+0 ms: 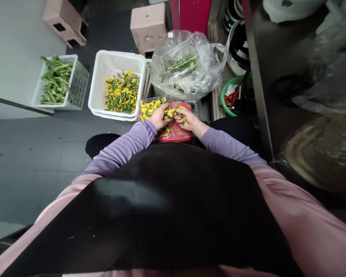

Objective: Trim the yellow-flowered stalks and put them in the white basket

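My left hand [160,116] is closed on a small yellow flower with a green stem [170,112]. Close beside it, my right hand [188,120] has its fingers curled round more green stems with yellow blossoms [181,109]. Both hands are over a red compartment tray [185,132], which has loose yellow petals and bits of green in it. A clear plastic container [144,100] heaped with yellow flowers [148,109] lies just left of the tray, partly behind my left hand. The fingertips are too small to make out exactly.
A white basket [94,90] holds cut yellow-flowered stems; another basket [80,86] holds thick green stalks. Ahead lies a clear plastic bag [210,73] with a clear box on it. Pink stools [148,23] stand behind. On the right are a green basin [233,81] and a metal table edge [259,77].
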Demonstrator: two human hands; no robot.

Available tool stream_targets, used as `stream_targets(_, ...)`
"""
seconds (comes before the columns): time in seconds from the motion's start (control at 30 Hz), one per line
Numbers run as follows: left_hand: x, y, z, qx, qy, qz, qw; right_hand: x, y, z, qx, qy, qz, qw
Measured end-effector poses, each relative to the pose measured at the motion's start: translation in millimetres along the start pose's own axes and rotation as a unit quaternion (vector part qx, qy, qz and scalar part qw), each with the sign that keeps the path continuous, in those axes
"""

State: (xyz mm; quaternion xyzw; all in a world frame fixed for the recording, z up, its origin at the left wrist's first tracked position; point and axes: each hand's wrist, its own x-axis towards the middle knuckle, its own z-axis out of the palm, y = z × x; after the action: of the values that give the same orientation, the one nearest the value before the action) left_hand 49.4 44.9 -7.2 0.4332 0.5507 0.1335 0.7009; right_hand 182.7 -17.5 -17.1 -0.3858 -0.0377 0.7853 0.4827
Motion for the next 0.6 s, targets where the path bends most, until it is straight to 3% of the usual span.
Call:
stream_targets(0.1,-2.1,-1.3,9.9,-0.166,0.066,-0.025,0.984,2.0,-2.1,-0.9,0.023,0.003,-0.010,1.000)
stream_targets(0.23,-9.6,-3.9,20.2,-0.253,0.040,-0.032,0.966,9.0,-0.3,-4.7,-0.006,-0.008,-0.057,0.998)
stream_targets(0.6,-25.5,-4.4,22.8,-0.215,0.007,-0.059,0.975,7.7,5.9,-1.8,-0.101,0.023,-0.156,0.982)
